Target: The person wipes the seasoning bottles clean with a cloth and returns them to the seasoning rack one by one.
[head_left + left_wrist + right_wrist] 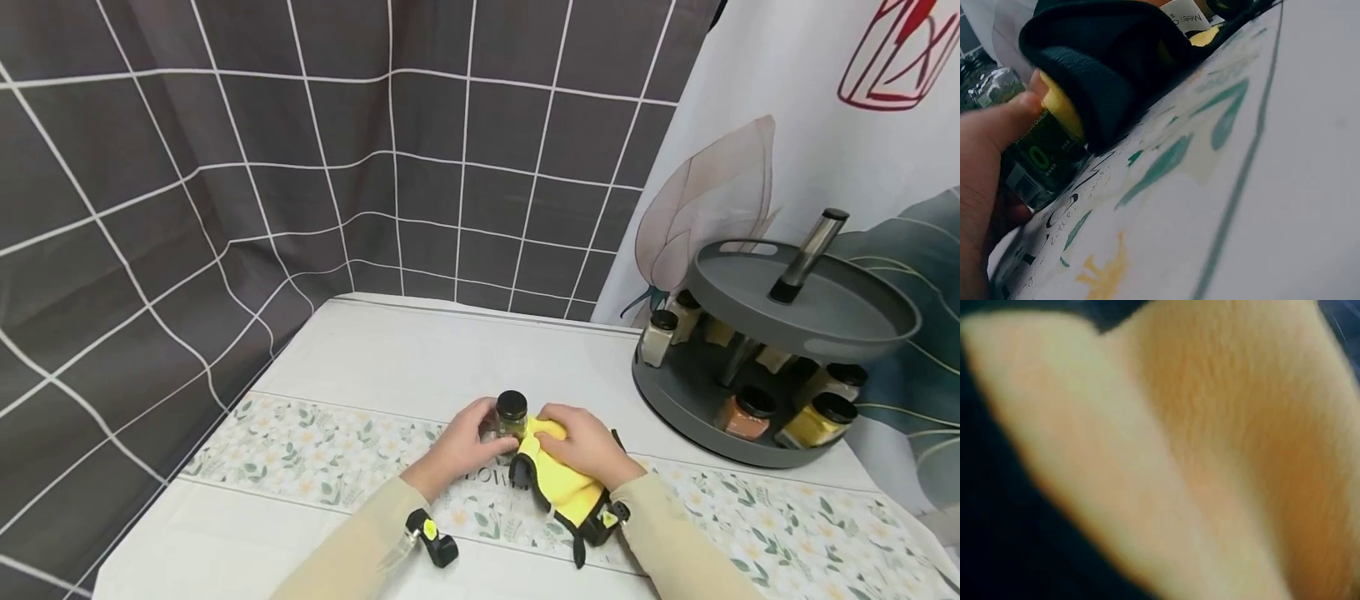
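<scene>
Near the middle of the table, my left hand [467, 443] grips a small glass spice jar [512, 412] with a black lid, fingers and thumb around its sides. The jar stands upright on the tabletop. A green-toned label on the jar [1038, 159] shows in the left wrist view, with the thumb across its upper part. My right hand [585, 446] holds a yellow cloth [566, 486] with a black edge and dark underside, one end of it against the jar's right side. Blurred yellow fabric [1260, 419] and part of the hand fill the right wrist view.
A two-tier grey turntable rack [802, 304] stands at the right, with several black-lidded spice jars on its lower tier [675, 408]. A floral runner strip [300, 450] crosses the white table [390, 342]. A dark gridded curtain [450, 192] hangs behind and to the left.
</scene>
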Tool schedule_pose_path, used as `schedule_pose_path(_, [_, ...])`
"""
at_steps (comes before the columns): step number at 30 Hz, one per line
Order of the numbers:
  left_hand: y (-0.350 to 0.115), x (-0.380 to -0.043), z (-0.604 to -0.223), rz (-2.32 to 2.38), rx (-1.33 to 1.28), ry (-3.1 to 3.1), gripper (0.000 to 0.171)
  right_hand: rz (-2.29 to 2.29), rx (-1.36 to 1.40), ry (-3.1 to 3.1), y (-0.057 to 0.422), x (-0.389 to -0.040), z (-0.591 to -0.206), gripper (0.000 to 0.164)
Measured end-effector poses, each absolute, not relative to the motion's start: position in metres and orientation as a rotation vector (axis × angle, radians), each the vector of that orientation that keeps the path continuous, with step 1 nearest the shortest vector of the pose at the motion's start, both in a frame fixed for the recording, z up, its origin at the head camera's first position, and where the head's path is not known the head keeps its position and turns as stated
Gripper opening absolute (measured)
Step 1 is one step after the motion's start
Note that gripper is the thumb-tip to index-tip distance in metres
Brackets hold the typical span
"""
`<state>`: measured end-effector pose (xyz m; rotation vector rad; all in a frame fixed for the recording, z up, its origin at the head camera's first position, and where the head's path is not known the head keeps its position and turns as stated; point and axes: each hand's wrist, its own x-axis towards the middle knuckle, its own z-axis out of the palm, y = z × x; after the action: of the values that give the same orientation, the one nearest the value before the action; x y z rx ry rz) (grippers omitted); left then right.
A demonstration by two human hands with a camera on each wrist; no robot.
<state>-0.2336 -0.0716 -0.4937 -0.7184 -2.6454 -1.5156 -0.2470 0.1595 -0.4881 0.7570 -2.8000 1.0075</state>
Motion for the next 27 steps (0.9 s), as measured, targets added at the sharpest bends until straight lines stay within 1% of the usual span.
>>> schedule_pose_path(3, [-0.074, -0.234, -0.485, -1.938, -0.877, -2.465, 0.055, 1.429, 0.711, -2.725, 0.171, -0.244, -0.483, 0.007])
schedule_pose_path(5, [-0.075, -0.235, -0.475, -2.193, -0.980, -2.316, 0.060, 1.645, 0.688, -2.665, 0.176, -0.243, -0.479, 0.009])
schedule_pose_path(7, [-0.075, -0.235, -0.467, -2.277, -1.053, -2.261, 0.062, 1.753, 0.679, -2.638, 0.179, -0.244, -0.479, 0.011])
schedule_pose_path(11, [-0.075, -0.234, -0.462, -2.236, -1.028, -2.318, 0.059, 1.822, 0.660, -2.611, 0.181, -0.251, -0.492, 0.015])
schedule_pose_path(18, [-0.077, -0.232, -0.463, -2.095, -0.960, -2.381, 0.053, 1.791, 0.682, -2.590, 0.178, -0.248, -0.494, 0.016])
schedule_pose_path(22, [-0.076, -0.230, -0.465, -2.007, -0.902, -2.407, 0.047, 1.777, 0.629, -2.569, 0.175, -0.239, -0.481, 0.015])
schedule_pose_path(25, [-0.075, -0.230, -0.467, -1.942, -0.872, -2.422, 0.046, 1.732, 0.567, -2.494, 0.171, -0.233, -0.469, 0.014])
schedule_pose_path(27, [-0.075, -0.230, -0.468, -1.911, -0.848, -2.433, 0.045, 1.681, 0.567, -2.420, 0.169, -0.234, -0.468, 0.015])
